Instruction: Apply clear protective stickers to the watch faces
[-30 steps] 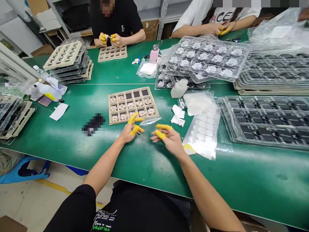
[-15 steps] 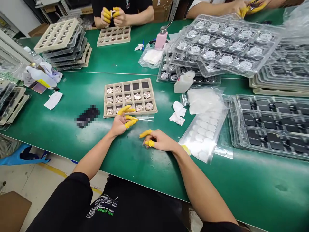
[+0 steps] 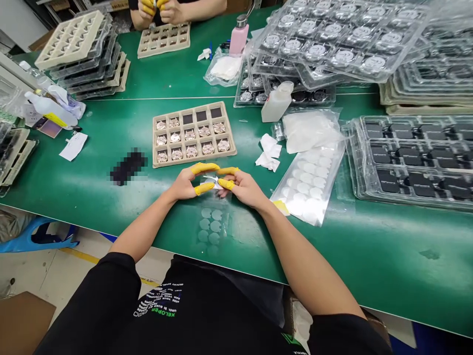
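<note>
A clear sheet of round film stickers (image 3: 210,227) hangs below my hands, over the green table near its front edge. My left hand (image 3: 185,183), with yellow finger cots, pinches the sheet's upper left side. At the upper right corner, the thumb and fingers of my right hand (image 3: 246,187) close on the sheet, also in yellow cots. A bright reflection between the fingertips blurs the exact grip. Just beyond my hands lies a beige tray (image 3: 231,150) with watch heads (image 3: 191,151) in most compartments; a few compartments at the back right show only dark bottoms.
Right of my hands are crumpled white papers (image 3: 268,153), a bag of round white stickers (image 3: 306,185) and a clear tray of black pieces (image 3: 388,155). Stacked watch trays (image 3: 332,44) stand behind. Across the table, a co-worker's hands (image 3: 162,10) are above another tray (image 3: 163,40).
My right hand has come up to the left hand and taken hold of the sheet. The sheet, seen edge-on before, now hangs with its round stickers showing. The view has tilted down slightly.
</note>
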{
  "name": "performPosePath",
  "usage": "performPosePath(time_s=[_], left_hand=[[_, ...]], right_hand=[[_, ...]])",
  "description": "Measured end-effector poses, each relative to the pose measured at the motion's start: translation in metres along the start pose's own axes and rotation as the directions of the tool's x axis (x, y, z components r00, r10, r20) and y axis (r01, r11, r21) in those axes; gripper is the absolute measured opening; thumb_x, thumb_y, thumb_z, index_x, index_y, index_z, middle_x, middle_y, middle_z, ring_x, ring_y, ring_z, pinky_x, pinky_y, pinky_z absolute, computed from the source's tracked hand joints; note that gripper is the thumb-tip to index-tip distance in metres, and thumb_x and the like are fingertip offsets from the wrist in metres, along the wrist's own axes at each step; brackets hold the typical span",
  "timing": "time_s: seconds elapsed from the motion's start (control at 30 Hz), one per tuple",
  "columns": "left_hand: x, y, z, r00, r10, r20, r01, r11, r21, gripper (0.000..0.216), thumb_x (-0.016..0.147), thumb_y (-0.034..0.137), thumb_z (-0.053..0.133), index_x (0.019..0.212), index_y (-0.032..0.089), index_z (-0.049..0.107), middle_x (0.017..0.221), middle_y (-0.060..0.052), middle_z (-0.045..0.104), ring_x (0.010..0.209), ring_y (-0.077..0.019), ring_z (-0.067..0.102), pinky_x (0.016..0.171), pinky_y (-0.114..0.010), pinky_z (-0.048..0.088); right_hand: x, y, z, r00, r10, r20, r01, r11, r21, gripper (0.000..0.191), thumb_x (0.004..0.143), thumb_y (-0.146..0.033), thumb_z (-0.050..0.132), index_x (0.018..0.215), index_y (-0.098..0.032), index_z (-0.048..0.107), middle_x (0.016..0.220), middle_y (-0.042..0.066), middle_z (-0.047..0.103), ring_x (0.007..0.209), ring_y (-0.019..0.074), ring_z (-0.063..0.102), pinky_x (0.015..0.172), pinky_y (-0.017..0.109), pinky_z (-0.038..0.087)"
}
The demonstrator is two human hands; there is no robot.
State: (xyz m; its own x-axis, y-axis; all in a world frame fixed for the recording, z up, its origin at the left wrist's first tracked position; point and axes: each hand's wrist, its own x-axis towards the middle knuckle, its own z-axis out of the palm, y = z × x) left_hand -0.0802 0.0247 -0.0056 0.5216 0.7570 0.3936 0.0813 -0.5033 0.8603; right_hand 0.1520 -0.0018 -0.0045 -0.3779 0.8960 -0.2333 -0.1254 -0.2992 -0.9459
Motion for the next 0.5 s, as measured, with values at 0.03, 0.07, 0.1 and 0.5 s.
performPosePath(time_s=[0.03, 0.07, 0.1, 0.5], left_hand=[[0.0, -0.001, 0.001, 1.0, -0.005, -0.002, 0.005, 0.999, -0.036, 0.053, 0.091, 0.032, 0.081, 0.141, 0.024, 0.067, 0.139, -0.013, 0.074, 0.129, -0.0255, 0.073, 0.114, -0.041, 0.06], [0.0, -0.002, 0.002, 1.0, -0.015, -0.007, 0.014, 0.998, -0.065, 0.052, 0.092, 0.033, 0.08, 0.142, 0.024, 0.066, 0.139, -0.013, 0.074, 0.129, -0.0254, 0.073, 0.115, -0.041, 0.059], [0.0, -0.003, 0.003, 1.0, -0.027, -0.013, 0.026, 0.996, -0.084, 0.052, 0.093, 0.033, 0.079, 0.142, 0.024, 0.066, 0.139, -0.013, 0.074, 0.129, -0.0254, 0.073, 0.116, -0.041, 0.059], [-0.002, 0.001, 0.021, 0.999, -0.003, -0.048, -0.004, 0.99, -0.142, 0.045, 0.095, 0.039, 0.077, 0.138, 0.028, 0.068, 0.136, -0.01, 0.071, 0.128, -0.025, 0.071, 0.117, -0.044, 0.058]], right_hand=[[-0.001, 0.0, 0.0, 1.0, 0.011, -0.009, -0.011, 1.0, -0.006, 0.067, 0.067, -0.064, 0.091, 0.111, -0.019, 0.068, 0.079, 0.002, 0.076, 0.064, 0.0187, 0.075, 0.063, 0.034, 0.065], [-0.001, 0.0, 0.0, 1.0, 0.021, -0.023, -0.022, 1.0, -0.01, 0.066, 0.066, -0.064, 0.091, 0.108, -0.019, 0.068, 0.076, 0.002, 0.075, 0.063, 0.0196, 0.075, 0.062, 0.034, 0.065], [-0.001, -0.001, 0.0, 0.999, 0.029, -0.037, -0.03, 0.999, -0.016, 0.066, 0.066, -0.065, 0.091, 0.106, -0.019, 0.068, 0.073, 0.002, 0.075, 0.062, 0.0199, 0.074, 0.061, 0.034, 0.065], [-0.003, -0.012, -0.001, 1.0, -0.004, 0.03, 0.007, 0.995, -0.103, 0.054, 0.069, -0.062, 0.089, 0.1, -0.019, 0.075, 0.061, -0.002, 0.068, 0.056, 0.0174, 0.068, 0.062, 0.032, 0.059]])
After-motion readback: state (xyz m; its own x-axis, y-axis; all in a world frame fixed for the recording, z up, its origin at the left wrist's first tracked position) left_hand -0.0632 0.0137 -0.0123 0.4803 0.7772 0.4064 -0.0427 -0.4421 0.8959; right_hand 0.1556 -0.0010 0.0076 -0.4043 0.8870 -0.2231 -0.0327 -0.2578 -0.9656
